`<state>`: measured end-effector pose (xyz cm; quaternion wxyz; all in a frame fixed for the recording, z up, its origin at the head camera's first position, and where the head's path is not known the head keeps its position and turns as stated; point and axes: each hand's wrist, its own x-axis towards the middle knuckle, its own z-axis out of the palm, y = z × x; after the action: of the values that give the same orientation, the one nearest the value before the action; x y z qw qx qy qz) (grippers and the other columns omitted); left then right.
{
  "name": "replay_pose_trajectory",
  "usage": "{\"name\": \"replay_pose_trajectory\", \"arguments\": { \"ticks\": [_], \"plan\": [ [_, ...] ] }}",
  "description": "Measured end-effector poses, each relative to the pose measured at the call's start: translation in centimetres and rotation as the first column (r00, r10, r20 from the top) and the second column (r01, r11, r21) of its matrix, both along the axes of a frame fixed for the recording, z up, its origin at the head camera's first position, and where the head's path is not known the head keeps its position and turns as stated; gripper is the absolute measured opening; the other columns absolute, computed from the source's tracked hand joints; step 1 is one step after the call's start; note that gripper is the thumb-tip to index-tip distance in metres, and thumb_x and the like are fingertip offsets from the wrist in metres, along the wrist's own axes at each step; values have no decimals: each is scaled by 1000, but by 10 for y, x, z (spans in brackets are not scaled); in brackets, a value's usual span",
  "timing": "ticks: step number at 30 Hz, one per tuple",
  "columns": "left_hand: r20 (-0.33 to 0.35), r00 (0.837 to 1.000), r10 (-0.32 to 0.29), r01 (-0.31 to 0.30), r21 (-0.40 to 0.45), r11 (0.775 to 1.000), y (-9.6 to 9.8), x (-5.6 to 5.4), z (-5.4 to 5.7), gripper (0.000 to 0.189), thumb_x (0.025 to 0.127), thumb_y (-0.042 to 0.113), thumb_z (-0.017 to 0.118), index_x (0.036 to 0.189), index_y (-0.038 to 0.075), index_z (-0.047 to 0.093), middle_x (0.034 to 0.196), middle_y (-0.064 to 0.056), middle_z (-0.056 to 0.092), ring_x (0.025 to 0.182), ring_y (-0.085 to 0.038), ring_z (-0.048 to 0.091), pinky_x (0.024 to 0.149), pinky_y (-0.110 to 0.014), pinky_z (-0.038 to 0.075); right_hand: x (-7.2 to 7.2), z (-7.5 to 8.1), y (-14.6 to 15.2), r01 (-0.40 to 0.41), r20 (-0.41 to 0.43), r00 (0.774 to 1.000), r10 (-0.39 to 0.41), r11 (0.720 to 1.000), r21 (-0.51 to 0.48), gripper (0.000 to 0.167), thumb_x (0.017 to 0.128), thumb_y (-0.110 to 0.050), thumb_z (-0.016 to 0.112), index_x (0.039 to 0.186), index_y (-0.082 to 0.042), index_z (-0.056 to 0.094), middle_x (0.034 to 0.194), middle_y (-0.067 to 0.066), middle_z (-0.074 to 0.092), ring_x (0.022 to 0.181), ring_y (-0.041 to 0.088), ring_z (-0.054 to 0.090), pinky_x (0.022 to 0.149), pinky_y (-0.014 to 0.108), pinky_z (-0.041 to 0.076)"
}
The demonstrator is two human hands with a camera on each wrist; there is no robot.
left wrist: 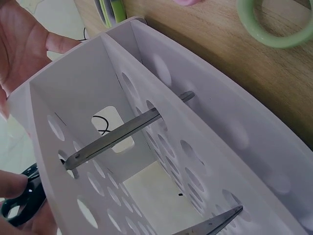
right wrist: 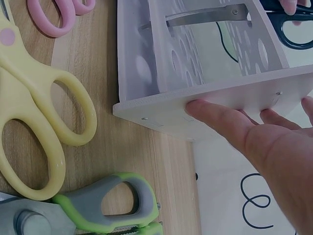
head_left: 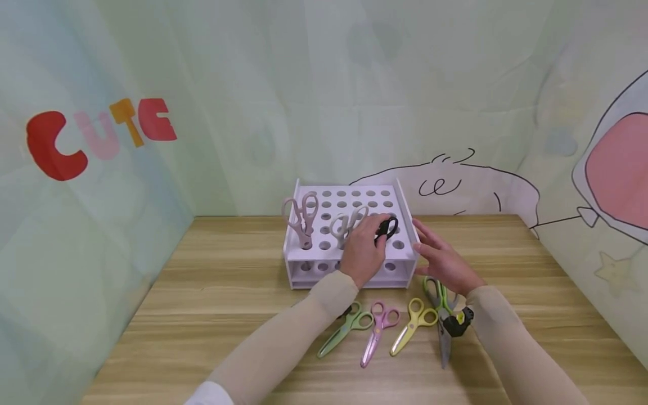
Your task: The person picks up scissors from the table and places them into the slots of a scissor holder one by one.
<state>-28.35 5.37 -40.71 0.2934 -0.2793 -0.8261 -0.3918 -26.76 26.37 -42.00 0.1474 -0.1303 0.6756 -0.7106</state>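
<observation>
My left hand [head_left: 365,252] pinches the black handle of a pair of scissors [head_left: 388,226] at the white rack's top, toward its right front. The blade [left wrist: 115,138] passes through a hole in the upper shelf and down through the lower shelf. With fingers extended, my right hand [head_left: 446,264] touches the right side panel of the rack [right wrist: 161,106]. Mauve scissors [head_left: 302,221] stand upright in the front left of the rack. Grey-white scissors [head_left: 340,225] stand between them and the black pair, partly hidden by my left hand.
On the wooden table [head_left: 212,315] before the rack lie green scissors [head_left: 349,325], pink scissors [head_left: 378,332], yellow scissors [head_left: 414,325] and larger grey-and-green scissors [head_left: 444,315], partly behind my right wrist. A printed curtain [head_left: 283,112] hangs behind and at both sides.
</observation>
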Motion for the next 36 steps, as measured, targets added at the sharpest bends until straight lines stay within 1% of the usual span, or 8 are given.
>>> {"name": "replay_pose_trajectory", "arguments": {
  "ticks": [7,14,21,27,33,36],
  "plan": [
    [14,1000,-6,6,-7,1000,-1,1,2,38,87,-3,68,125,4,63,116,-11,67,104,-23,64,92,-33,51,0,0,0,10,4,1000,-10,1000,11,65,107,-18,43,160,-27,7,164,17,-1,145,45,16,101,66,36],
    [13,1000,-6,5,36,999,-1,0,2,37,85,-5,68,120,3,63,113,-12,67,97,-23,67,89,-30,53,0,0,0,5,-12,1000,-5,1000,16,66,107,-19,43,160,-27,5,164,18,-3,144,47,15,101,66,37],
    [11,1000,-7,6,14,1000,-2,0,3,37,86,-4,68,121,4,62,114,-12,67,99,-23,67,89,-30,53,1,1,0,8,-3,1000,-8,1000,17,66,106,-18,43,160,-27,7,164,18,-2,145,47,15,102,66,35],
    [-10,1000,4,-4,-23,1000,-5,3,4,40,87,0,70,125,5,62,115,-11,67,104,-24,65,90,-33,53,0,-1,0,18,-2,1000,-18,1000,16,66,106,-19,43,160,-26,6,164,18,-1,145,45,14,102,66,36],
    [-32,999,31,-33,-55,998,-10,7,5,44,86,3,72,129,4,60,112,-11,68,98,-22,66,85,-34,55,1,0,-1,12,-6,1000,-12,1000,1,66,106,-17,42,160,-25,4,164,17,-4,145,46,13,102,66,35],
    [-30,999,28,-30,-63,998,-13,10,6,47,86,5,73,131,3,59,114,-11,68,98,-21,66,85,-34,54,1,0,-2,13,-4,1000,-13,1000,-1,66,106,-17,42,160,-24,4,164,17,-5,145,46,12,102,67,34]
  ]
}}
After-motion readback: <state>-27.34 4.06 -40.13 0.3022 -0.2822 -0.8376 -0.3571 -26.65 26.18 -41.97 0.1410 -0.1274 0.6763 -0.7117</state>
